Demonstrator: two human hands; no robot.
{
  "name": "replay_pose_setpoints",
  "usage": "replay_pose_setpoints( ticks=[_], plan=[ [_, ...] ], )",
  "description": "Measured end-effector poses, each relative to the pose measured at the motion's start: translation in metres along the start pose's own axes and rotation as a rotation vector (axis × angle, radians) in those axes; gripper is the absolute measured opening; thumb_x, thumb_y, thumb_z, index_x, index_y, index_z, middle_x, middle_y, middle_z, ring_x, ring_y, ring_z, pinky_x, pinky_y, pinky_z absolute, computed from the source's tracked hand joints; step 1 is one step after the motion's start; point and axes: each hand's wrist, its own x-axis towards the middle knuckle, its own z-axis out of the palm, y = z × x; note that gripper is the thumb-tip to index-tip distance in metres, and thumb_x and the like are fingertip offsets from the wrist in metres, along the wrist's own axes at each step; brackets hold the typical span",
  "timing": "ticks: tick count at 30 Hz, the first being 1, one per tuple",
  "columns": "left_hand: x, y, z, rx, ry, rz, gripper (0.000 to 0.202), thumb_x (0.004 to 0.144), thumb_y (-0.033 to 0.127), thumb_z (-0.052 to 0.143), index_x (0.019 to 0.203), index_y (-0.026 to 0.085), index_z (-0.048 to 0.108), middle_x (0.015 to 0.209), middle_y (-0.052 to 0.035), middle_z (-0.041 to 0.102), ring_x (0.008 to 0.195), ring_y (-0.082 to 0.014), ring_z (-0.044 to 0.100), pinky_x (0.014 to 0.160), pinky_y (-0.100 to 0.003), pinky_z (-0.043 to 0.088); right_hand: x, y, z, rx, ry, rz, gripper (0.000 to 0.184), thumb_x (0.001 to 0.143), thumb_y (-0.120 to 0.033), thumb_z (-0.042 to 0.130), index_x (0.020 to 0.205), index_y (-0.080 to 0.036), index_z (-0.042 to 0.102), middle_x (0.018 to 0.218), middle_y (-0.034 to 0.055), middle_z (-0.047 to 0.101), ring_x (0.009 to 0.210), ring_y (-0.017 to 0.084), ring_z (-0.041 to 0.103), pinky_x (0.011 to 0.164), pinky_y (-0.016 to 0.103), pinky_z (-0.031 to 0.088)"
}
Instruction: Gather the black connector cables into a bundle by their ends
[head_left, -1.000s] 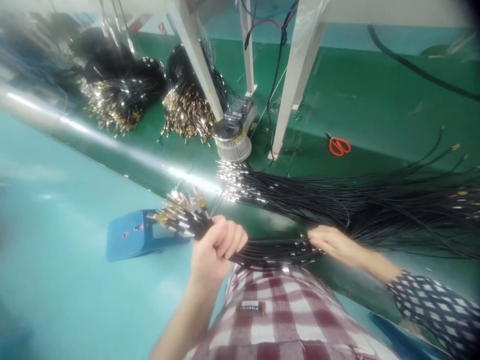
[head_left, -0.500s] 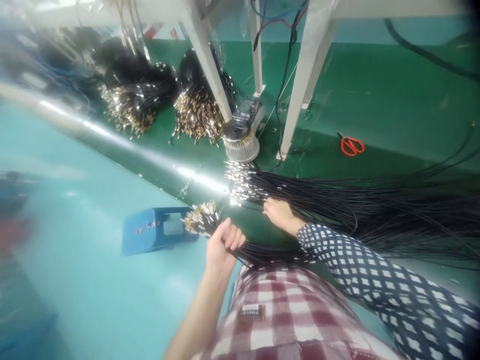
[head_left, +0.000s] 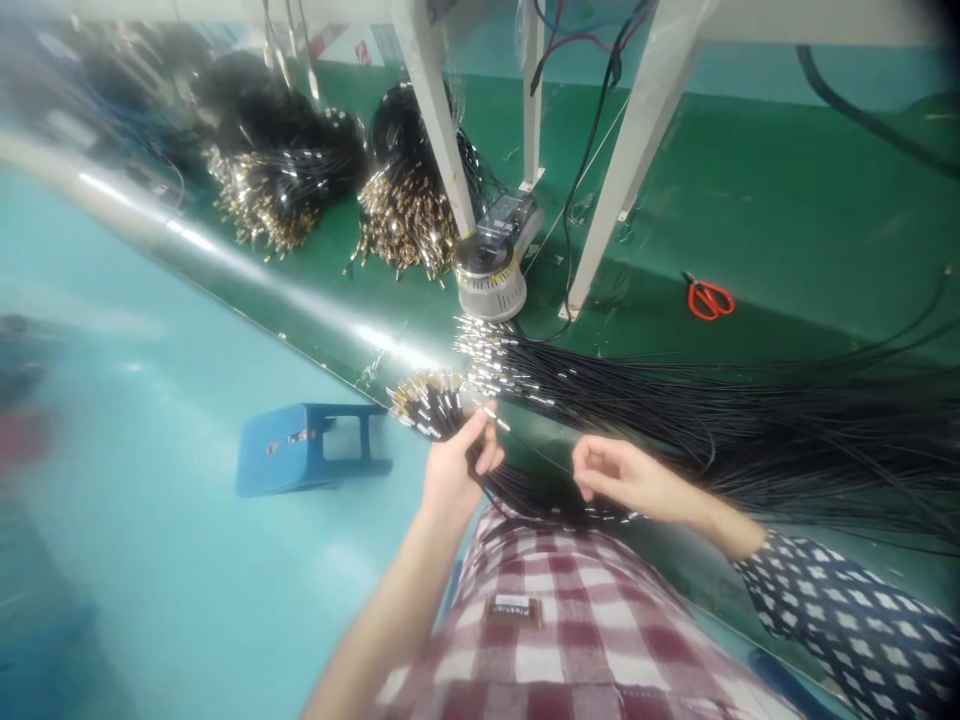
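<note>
A bundle of black cables (head_left: 429, 405) with shiny metal ends is gripped in my left hand (head_left: 456, 465), its tips fanning out above the fist. From the left thumb, a single black cable (head_left: 536, 452) with a silver tip slants down to my right hand (head_left: 626, 478), whose fingers are pinched on it. Behind both hands lies a large spread of loose black cables (head_left: 675, 405), silver ends to the left. The held bundle's lower part trails rightward across the plaid apron (head_left: 555, 580).
Red-handled scissors (head_left: 709, 298) lie on the green surface. A grey round device (head_left: 491, 285) stands by a white leg (head_left: 630, 150). Coiled cable bundles (head_left: 405, 215) sit at the back left. Below the edge is a blue stool (head_left: 289, 450).
My right hand has moved from the loose cables toward the right and closer to me, with a single cable now between the hands. My left thumb has shifted onto that cable's tip end.
</note>
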Motion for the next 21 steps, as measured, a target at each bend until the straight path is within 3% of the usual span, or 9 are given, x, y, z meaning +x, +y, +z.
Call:
replay_pose_setpoints(
  ticks=[2, 8, 11, 16, 19, 21],
  plan=[
    [-0.002, 0.0, 0.003, 0.014, -0.01, -0.019, 0.019, 0.073, 0.023, 0.071, 0.085, 0.008, 0.066, 0.052, 0.0056, 0.045, 0.035, -0.0008, 0.031, 0.042, -0.02, 0.025, 0.006, -0.013, 0.005, -0.114, 0.014, 0.009, 0.022, 0.086, -0.038, 0.057, 0.08, -0.017, 0.055, 0.067, -0.0001, 0.06, 0.058, 0.011, 0.05, 0.056, 0.023, 0.039],
    [-0.006, 0.002, 0.008, 0.088, 0.001, -0.041, 0.022, 0.071, 0.025, 0.073, 0.083, 0.007, 0.068, 0.046, 0.0087, 0.033, 0.036, -0.0025, 0.032, 0.043, -0.02, 0.027, 0.046, -0.057, 0.041, -0.358, 0.36, -0.218, 0.022, 0.088, -0.037, 0.054, 0.081, -0.019, 0.062, 0.073, -0.0015, 0.062, 0.057, 0.009, 0.046, 0.055, 0.022, 0.034],
    [-0.008, 0.002, 0.009, 0.087, 0.015, -0.027, 0.021, 0.072, 0.023, 0.072, 0.084, 0.007, 0.068, 0.046, 0.0089, 0.032, 0.036, -0.0023, 0.032, 0.044, -0.02, 0.027, 0.037, -0.041, 0.045, -0.506, 0.357, -0.234, 0.021, 0.088, -0.035, 0.055, 0.075, -0.019, 0.059, 0.068, -0.0019, 0.059, 0.058, 0.01, 0.047, 0.055, 0.023, 0.033],
    [-0.007, -0.001, 0.008, 0.031, 0.045, -0.041, 0.019, 0.073, 0.02, 0.071, 0.085, 0.006, 0.067, 0.046, 0.0092, 0.03, 0.036, -0.0019, 0.029, 0.043, -0.02, 0.024, -0.006, 0.0, 0.024, -0.697, 0.211, -0.067, 0.015, 0.085, -0.034, 0.061, 0.078, -0.021, 0.064, 0.081, -0.0002, 0.063, 0.061, 0.012, 0.052, 0.059, 0.024, 0.038],
    [-0.007, -0.001, 0.008, 0.019, 0.032, -0.051, 0.018, 0.075, 0.02, 0.069, 0.086, 0.006, 0.066, 0.046, 0.009, 0.03, 0.036, -0.0019, 0.028, 0.043, -0.02, 0.024, -0.003, -0.006, 0.025, -0.601, 0.264, -0.093, 0.018, 0.085, -0.037, 0.06, 0.094, -0.023, 0.065, 0.094, 0.0018, 0.064, 0.062, 0.012, 0.052, 0.063, 0.025, 0.041],
    [-0.008, -0.001, 0.01, 0.018, 0.017, -0.05, 0.018, 0.076, 0.02, 0.069, 0.087, 0.006, 0.067, 0.047, 0.009, 0.03, 0.037, -0.0019, 0.029, 0.043, -0.02, 0.024, 0.011, -0.019, 0.033, -0.471, 0.263, -0.164, 0.017, 0.089, -0.034, 0.053, 0.091, -0.021, 0.064, 0.085, 0.001, 0.064, 0.064, 0.012, 0.053, 0.063, 0.024, 0.041]
  ],
)
